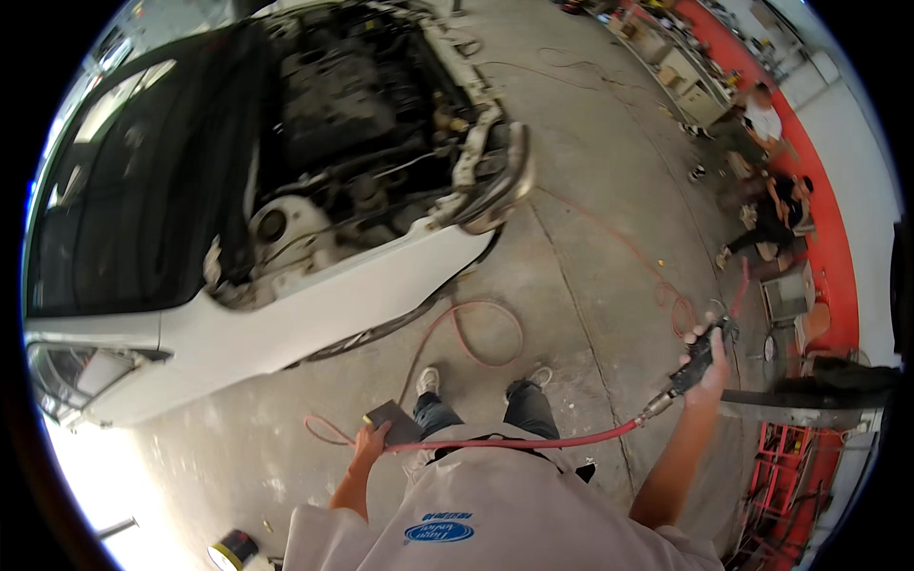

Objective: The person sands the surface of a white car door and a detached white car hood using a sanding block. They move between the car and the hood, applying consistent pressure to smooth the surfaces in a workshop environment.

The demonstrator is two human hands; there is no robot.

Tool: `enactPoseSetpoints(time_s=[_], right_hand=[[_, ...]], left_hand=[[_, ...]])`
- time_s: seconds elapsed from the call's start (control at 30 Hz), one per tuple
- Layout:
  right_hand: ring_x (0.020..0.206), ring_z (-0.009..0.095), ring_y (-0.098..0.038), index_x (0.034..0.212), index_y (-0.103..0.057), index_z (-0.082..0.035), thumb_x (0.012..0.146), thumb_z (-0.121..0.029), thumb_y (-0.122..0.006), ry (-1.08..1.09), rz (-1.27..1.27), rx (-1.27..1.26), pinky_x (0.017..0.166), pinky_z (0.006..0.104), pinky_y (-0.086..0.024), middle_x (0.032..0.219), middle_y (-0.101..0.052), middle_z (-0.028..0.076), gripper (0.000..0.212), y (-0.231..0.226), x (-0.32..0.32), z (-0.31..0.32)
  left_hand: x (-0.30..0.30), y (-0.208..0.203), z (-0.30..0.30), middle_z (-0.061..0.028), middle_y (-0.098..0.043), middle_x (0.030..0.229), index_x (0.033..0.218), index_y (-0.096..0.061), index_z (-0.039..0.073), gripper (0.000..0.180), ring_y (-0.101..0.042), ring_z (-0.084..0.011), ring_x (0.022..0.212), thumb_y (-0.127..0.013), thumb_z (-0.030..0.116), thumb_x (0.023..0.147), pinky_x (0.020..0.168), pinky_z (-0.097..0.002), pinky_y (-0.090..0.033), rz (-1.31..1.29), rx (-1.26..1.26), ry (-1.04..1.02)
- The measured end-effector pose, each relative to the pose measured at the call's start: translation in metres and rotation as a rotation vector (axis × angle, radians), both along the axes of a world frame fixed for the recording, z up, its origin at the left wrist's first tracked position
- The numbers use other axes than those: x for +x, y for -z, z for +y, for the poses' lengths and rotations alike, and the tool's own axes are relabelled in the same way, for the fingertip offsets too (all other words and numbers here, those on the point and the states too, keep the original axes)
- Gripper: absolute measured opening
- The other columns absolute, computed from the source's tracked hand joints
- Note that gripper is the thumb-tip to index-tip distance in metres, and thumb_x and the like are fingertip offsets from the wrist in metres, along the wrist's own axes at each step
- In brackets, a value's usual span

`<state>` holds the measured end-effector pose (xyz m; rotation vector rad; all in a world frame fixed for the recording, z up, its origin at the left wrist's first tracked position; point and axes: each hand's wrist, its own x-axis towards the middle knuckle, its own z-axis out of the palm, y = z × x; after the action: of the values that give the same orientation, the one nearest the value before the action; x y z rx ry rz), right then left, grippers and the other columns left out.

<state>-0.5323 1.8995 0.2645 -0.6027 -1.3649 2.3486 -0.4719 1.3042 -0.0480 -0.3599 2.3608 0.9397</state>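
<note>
My right hand (710,373) is raised at the right, its fingers wrapped round a black air tool (697,364). A metal coupling (657,406) joins the tool to a red air hose (533,443), which runs across in front of my body to my left hand. My left hand (370,442), low and left of the middle, is closed on a dark grey flat pad (394,424) with a yellowish bit at its edge. The hose passes close by that hand; whether the fingers also grip it I cannot tell.
A white car (314,314) with its engine bay (352,114) exposed stands at the left. Loops of hose (521,333) lie on the concrete floor. Two people (785,205) sit along the red and white wall. A workbench (666,67), a red rack (783,466) and a dark can (233,549) are around.
</note>
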Motion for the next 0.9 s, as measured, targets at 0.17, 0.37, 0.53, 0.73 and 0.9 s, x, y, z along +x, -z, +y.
enactPoseSetpoints(time_s=[0.17, 0.37, 0.53, 0.73, 0.9], right_hand=[[0.089, 0.014, -0.055, 0.136, -0.045, -0.009, 0.101, -0.027, -0.05, 0.061, 0.075, -0.065, 0.054, 0.0231, -0.051, 0.101, -0.055, 0.004, 0.04, 0.016, -0.04, 0.099], [0.09, 0.015, -0.054, 0.136, -0.044, -0.01, 0.101, -0.028, -0.05, 0.136, 0.176, -0.129, 0.056, 0.0234, -0.048, 0.101, -0.055, 0.004, 0.04, 0.026, -0.07, 0.265], [0.089, 0.016, -0.053, 0.135, -0.045, -0.012, 0.1, -0.029, -0.052, 0.058, 0.165, -0.224, 0.055, 0.0249, -0.046, 0.1, -0.056, 0.004, 0.04, 0.02, -0.127, 0.36], [0.089, 0.016, -0.051, 0.133, -0.046, -0.013, 0.099, -0.031, -0.053, -0.011, 0.22, -0.289, 0.057, 0.0258, -0.047, 0.1, -0.054, 0.003, 0.039, 0.03, -0.265, 0.424], [0.089, 0.016, -0.05, 0.135, -0.043, -0.012, 0.099, -0.033, -0.051, -0.089, 0.351, -0.313, 0.058, 0.0258, -0.048, 0.1, -0.051, 0.003, 0.043, 0.027, -0.383, 0.481]], left_hand=[[-0.015, -0.004, 0.076, -0.0208, -0.065, 0.065, 0.072, -0.069, 0.0, 0.047, -0.067, -0.0331, 0.066, -0.06, 0.043, 0.087, 0.063, -0.0438, -0.05, -0.059, -0.079, -0.017], [0.006, 0.001, 0.145, -0.02, -0.064, 0.062, 0.067, -0.068, -0.001, 0.048, -0.068, -0.0327, 0.073, -0.064, 0.043, 0.084, 0.073, -0.0444, -0.053, -0.364, -0.234, 0.176], [0.025, -0.029, 0.222, -0.0191, -0.067, 0.068, 0.073, -0.071, -0.001, 0.04, -0.068, -0.03, 0.068, -0.065, 0.038, 0.083, 0.063, -0.0441, -0.053, -0.392, -0.098, 0.019], [-0.008, -0.022, 0.358, -0.0143, -0.067, 0.07, 0.088, -0.071, 0.002, 0.027, -0.067, -0.0233, 0.065, -0.063, 0.027, 0.085, 0.055, -0.0424, -0.052, -0.362, -0.076, -0.302], [-0.116, 0.033, 0.465, -0.0152, -0.067, 0.072, 0.094, -0.07, 0.004, 0.022, -0.067, -0.0249, 0.066, -0.061, 0.023, 0.086, 0.056, -0.0429, -0.051, -0.355, -0.109, -0.332]])
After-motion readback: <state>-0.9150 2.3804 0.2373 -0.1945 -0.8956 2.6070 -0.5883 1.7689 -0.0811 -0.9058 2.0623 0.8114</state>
